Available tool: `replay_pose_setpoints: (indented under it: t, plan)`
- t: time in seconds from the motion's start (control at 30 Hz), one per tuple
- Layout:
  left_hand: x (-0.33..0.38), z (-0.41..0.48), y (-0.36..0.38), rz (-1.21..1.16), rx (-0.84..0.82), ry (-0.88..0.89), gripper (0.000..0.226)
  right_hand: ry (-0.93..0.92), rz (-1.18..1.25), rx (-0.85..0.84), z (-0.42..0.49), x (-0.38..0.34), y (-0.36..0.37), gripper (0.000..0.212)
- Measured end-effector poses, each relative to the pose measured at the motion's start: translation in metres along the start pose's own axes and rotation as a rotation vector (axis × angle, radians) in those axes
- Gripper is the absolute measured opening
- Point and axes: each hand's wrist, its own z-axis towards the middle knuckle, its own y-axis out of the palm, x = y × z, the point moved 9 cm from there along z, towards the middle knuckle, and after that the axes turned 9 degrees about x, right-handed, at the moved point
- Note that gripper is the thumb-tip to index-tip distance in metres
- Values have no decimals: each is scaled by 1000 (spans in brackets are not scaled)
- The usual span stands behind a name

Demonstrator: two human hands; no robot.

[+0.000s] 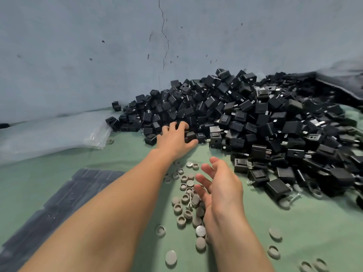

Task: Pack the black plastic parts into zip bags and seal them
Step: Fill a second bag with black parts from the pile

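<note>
A big heap of black plastic parts (255,122) lies on the green cloth against the wall, spreading to the right. My left hand (174,139) reaches into the heap's near left edge; its fingers curl over the parts and its thumb closes under one black part (190,135). My right hand (220,185) hovers nearer to me over the cloth, palm turned left, fingers loosely spread and holding nothing. A stack of empty clear zip bags (59,134) lies at the left. A flat bag filled with dark parts (64,201) lies at the lower left, partly under my left forearm.
Several grey round caps (186,197) and a few screws (190,199) are scattered on the green cloth (127,158) under and around my right hand. More caps lie at the lower right. A blue-grey wall (98,55) closes the back.
</note>
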Motion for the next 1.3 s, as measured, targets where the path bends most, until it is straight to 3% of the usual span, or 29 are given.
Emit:
replay_pose_setpoints:
  t: [0.17,0.37,0.7,1.0,1.1,1.17,1.23,1.3]
  plan:
    - [-1,-6,-5,35,136,113,54,-28,1,-5,3,-11,-7,17]
    - [-7,7,2,8,-9,100,58,-12,-13,-11,2,-13,-13,18]
    - [11,-3,9,179,-12,118,55,-3,5,-6,-2,-9,-9,18]
    - [19,-19,-6,206,110,204,48,-16,13,9,-8,-9,-7,18]
    - [6,-20,-22,-104,53,56,43,-5,7,-1,-14,-6,-2,18]
    - [-15,-26,-27,-671,-123,-233,46,1,1,-9,-17,-2,1,18]
    - [-21,-48,-25,-1304,-408,-549,44,-1,-8,-25,-22,1,6,19]
    - [-18,-72,-40,-1726,-580,-650,35,-3,-24,-52,-30,6,12,19]
